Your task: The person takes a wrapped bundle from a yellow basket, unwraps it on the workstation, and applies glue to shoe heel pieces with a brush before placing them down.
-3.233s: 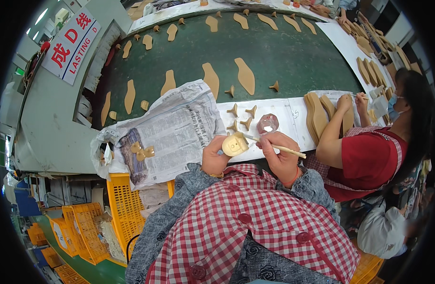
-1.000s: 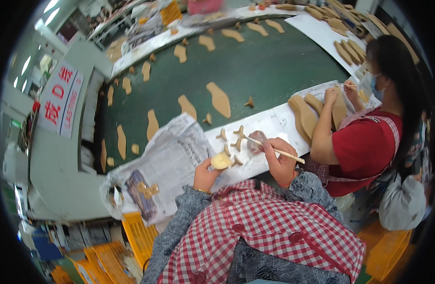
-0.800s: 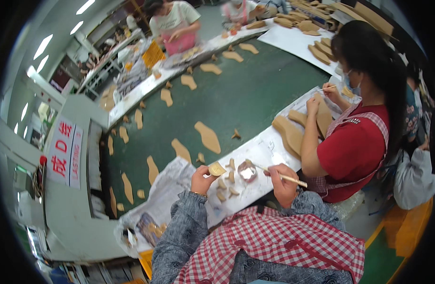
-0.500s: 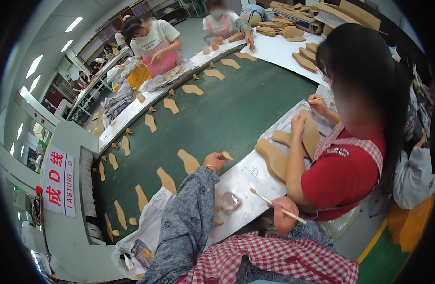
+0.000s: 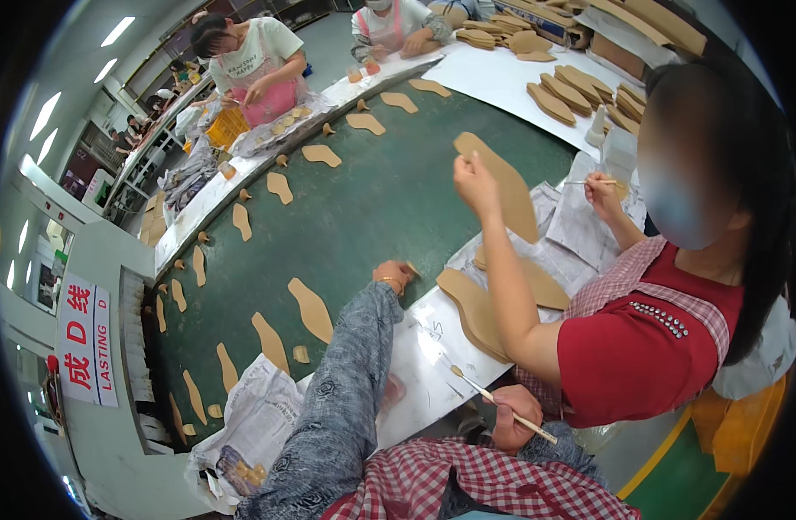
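Note:
My left hand [image 5: 393, 276] reaches out over the green conveyor belt [image 5: 389, 199], its fingers closed on a small tan piece [image 5: 412, 269] seen nearly edge-on and blurred. Whether the piece touches the belt I cannot tell. Beneath my left forearm, tan insoles [image 5: 310, 311] lie in a row along the near side, with a small tan piece [image 5: 301, 354] beside one of them. Close to my body, my right hand [image 5: 515, 407] grips a thin wooden-handled brush [image 5: 534, 428], its bristles pointing up and left over the white table edge [image 5: 428, 377]. My sleeve partly hides a clear pinkish container [image 5: 393, 392].
A co-worker in red on my right holds a large insole [image 5: 502, 184] over the belt and a brush [image 5: 580, 182]. Stacked insoles [image 5: 471, 312] lie before them. Crumpled paper [image 5: 250, 416] sits at lower left. Two more people work across the belt beside further insoles.
My view has shifted, and the belt's insoles appear further left. The small piece in my left hand has turned edge-on. The co-worker has lifted a large insole out over the belt.

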The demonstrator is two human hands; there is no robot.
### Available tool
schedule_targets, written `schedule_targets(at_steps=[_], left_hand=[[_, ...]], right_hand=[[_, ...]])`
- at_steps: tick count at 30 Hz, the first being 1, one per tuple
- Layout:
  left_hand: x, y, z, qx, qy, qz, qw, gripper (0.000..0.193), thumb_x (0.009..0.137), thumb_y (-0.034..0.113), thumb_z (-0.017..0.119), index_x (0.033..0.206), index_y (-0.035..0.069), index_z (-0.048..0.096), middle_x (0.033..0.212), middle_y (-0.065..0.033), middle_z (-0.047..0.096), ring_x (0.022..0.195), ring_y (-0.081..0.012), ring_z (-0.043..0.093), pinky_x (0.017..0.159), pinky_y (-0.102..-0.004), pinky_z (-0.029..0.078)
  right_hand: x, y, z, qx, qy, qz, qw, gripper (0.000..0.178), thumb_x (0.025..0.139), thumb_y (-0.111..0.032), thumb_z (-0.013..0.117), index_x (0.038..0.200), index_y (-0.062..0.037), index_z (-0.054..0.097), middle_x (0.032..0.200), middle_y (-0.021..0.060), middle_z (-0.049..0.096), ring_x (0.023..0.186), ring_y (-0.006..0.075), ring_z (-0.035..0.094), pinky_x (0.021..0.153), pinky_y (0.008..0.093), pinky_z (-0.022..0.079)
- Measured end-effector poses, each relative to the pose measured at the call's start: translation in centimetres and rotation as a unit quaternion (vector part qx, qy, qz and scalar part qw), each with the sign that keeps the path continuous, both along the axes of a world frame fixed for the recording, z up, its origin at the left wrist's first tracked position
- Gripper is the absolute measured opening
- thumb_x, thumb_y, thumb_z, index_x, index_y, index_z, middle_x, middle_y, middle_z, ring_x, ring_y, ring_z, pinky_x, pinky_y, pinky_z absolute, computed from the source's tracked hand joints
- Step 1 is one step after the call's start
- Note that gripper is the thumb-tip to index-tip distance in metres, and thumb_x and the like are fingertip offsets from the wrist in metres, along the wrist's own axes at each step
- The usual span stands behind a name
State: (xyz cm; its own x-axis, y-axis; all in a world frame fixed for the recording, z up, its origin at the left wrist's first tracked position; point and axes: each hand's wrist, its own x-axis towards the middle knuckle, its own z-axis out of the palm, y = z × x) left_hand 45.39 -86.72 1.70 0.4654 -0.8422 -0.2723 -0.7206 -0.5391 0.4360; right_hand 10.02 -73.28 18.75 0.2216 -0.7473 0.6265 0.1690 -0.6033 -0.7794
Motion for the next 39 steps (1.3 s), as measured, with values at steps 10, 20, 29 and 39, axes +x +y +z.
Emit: schedule_targets(at_steps=[10,20,29,39], left_hand=[[2.1,7.5,8.6,0.056,-0.071,-0.001,0.996,0.022,0.065,0.029,0.068,0.083,0.017,0.07,0.085,-0.0067,0.066,0.079,-0.0242,0.062,0.073,-0.0336,0.049],[5.4,41.8,19.6,-0.195,0.043,0.164,0.966,0.021,0.075,0.022,0.064,0.083,0.003,0.066,0.072,-0.008,0.065,0.067,-0.0158,0.06,0.064,-0.0276,0.046],[3.2,71.3,9.1,-0.319,-0.018,0.557,0.767,0.015,0.074,0.015,0.064,0.084,0.004,0.066,0.073,-0.0056,0.065,0.065,-0.0142,0.06,0.063,-0.0279,0.047],[1.0,70.3,8.4,-0.086,-0.409,0.175,0.891,0.009,0.071,0.014,0.054,0.07,0.014,0.064,0.08,-0.0054,0.06,0.085,-0.024,0.053,0.076,-0.0371,0.042]], right_hand=[[2.3,2.7,2.4,-0.032,-0.014,0.032,0.999,0.01,0.084,-0.003,0.045,0.088,0.0031,0.052,0.069,0.0153,0.057,0.059,0.0219,0.056,0.056,0.0289,0.046],[6.2,11.0,5.2,-0.008,-0.055,0.171,0.984,0.011,0.086,-0.004,0.046,0.093,0.0017,0.051,0.074,0.0155,0.058,0.064,0.0228,0.058,0.059,0.0296,0.048],[8.7,18.0,5.7,0.005,-0.047,0.146,0.988,0.016,0.089,-0.013,0.043,0.09,0.0011,0.051,0.076,0.0124,0.055,0.066,0.0181,0.052,0.063,0.03,0.044],[9.7,21.5,6.2,0.033,-0.004,0.165,0.986,0.016,0.091,-0.011,0.042,0.09,0.0011,0.053,0.078,0.0114,0.056,0.068,0.0163,0.054,0.065,0.0286,0.045]])
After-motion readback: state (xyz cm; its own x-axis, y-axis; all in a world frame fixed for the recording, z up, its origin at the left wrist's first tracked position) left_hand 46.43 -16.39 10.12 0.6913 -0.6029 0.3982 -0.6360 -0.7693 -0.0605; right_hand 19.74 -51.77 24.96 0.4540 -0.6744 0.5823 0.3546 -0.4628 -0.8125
